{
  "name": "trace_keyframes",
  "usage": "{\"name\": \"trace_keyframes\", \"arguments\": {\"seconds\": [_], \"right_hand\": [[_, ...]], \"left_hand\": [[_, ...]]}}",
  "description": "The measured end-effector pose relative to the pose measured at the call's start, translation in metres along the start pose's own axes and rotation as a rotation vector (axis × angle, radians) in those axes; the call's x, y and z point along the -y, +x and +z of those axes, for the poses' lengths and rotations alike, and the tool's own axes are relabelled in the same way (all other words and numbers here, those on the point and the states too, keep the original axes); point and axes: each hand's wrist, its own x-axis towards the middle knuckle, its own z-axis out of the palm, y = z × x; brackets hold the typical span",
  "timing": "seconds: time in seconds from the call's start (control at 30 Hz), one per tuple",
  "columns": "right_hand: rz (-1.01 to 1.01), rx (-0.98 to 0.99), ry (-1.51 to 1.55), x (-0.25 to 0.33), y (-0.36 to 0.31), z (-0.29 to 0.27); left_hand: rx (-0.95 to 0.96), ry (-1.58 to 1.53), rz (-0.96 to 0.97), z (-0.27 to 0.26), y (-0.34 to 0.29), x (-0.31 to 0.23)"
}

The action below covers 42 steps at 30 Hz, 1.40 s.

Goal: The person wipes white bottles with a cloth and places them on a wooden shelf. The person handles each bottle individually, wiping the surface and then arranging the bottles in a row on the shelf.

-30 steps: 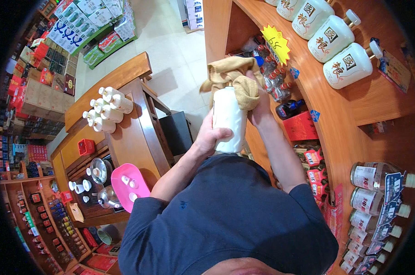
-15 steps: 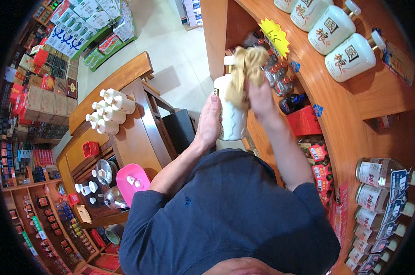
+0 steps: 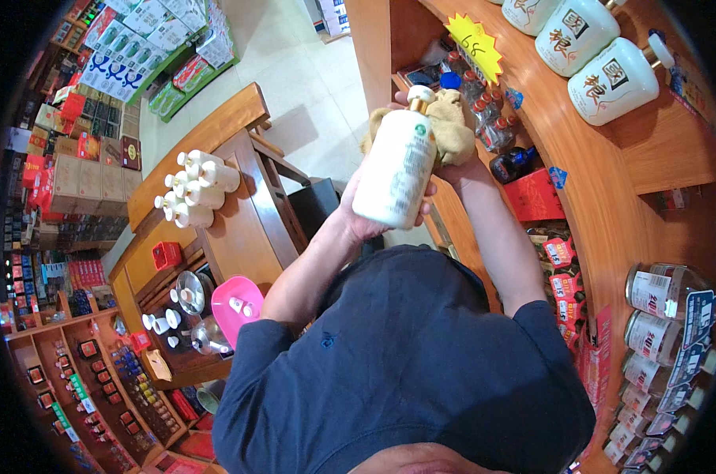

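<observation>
A white bottle (image 3: 396, 170) with a white cap and gold neck is tilted in front of me, its printed back facing up. My left hand (image 3: 359, 215) is closed around its lower part from beneath, with fingertips showing at the far side. In my right hand (image 3: 462, 172) is a tan cloth (image 3: 451, 130), bunched against the bottle's upper right side. Part of the cloth also shows left of the bottle's neck. Most of my right fingers are hidden behind cloth and bottle.
Large white bottles (image 3: 614, 83) stand on the curved wooden shelf (image 3: 563, 118) at right, beside a yellow star-shaped tag (image 3: 475, 47). Clear glass bottles (image 3: 650, 336) line a lower shelf. On a wooden table (image 3: 243, 213) at left are several white bottles (image 3: 200, 189) and a pink bowl (image 3: 230, 328).
The bottle has turned so its printed back faces up, and it tilts more to the right. The cloth has slid from the bottle's front to behind its neck and upper side.
</observation>
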Motion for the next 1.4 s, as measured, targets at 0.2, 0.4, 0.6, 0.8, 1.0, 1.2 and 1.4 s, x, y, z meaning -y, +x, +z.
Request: {"name": "trace_keyframes", "arguments": {"seconds": [0.2,0.4,0.6,0.8,1.0,1.2,1.4], "right_hand": [[0.029,-0.277,-0.444,0.028,0.013,0.054],[-0.458,-0.491,-1.454,0.013,0.043,0.094],[-0.412,-0.305,-1.583,-0.025,0.014,0.097],[-0.395,-0.25,-1.882,-0.055,-0.05,0.124],[-0.378,-0.246,-1.062,0.013,-0.02,0.119],[-0.248,-0.067,-0.677,0.056,-0.045,0.147],[-0.662,-0.431,-0.74,0.056,-0.126,0.19]], "left_hand": [[-0.749,0.756,0.474,0.011,-0.001,0.012],[-0.548,1.264,0.625,0.015,-0.004,0.005],[-0.432,0.666,0.687,0.027,0.009,-0.006],[-0.349,0.682,0.717,0.054,0.016,-0.006],[-0.032,0.475,0.321,0.054,0.019,0.007],[0.318,0.365,-0.102,0.055,0.033,0.03],[-0.17,1.261,0.255,0.1,0.061,0.031]]}}
